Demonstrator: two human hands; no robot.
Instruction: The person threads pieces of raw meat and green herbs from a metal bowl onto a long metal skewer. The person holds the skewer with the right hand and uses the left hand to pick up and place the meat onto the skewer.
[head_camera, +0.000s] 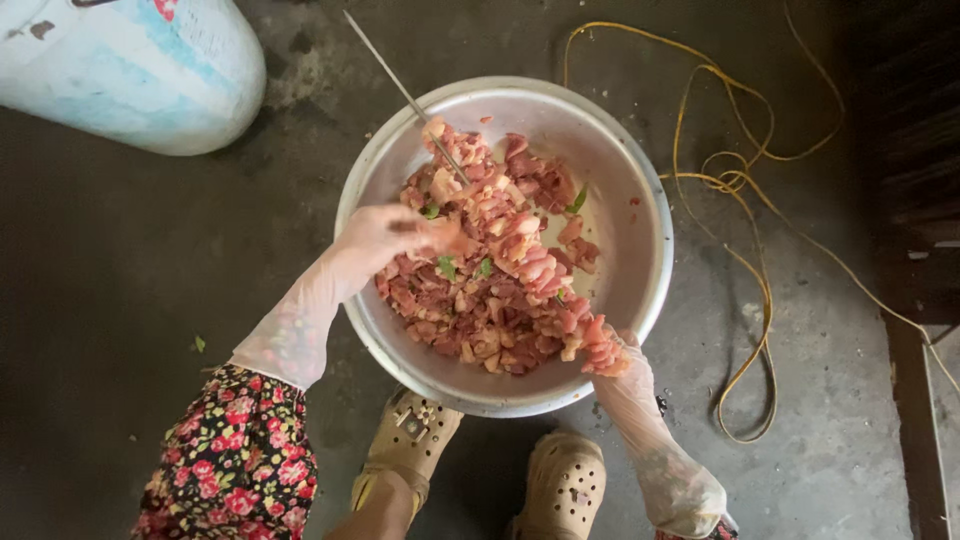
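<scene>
Dark concrete floor (130, 270): meat skewer (400, 90) between left hand (385, 235) fingers (440, 238) over bowl (640, 300).

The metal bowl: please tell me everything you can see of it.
The bowl is round, wide and shallow, of dull silvery metal with a rolled rim. It stands upright on the dark floor, just ahead of two tan clogs. It holds chopped raw meat with green bits. A thin skewer crosses its far rim. Both gloved hands, left and right, reach in.

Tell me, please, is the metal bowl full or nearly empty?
Roughly half full: pink meat pieces heap across the bowl, leaving its right inner wall bare.
</scene>
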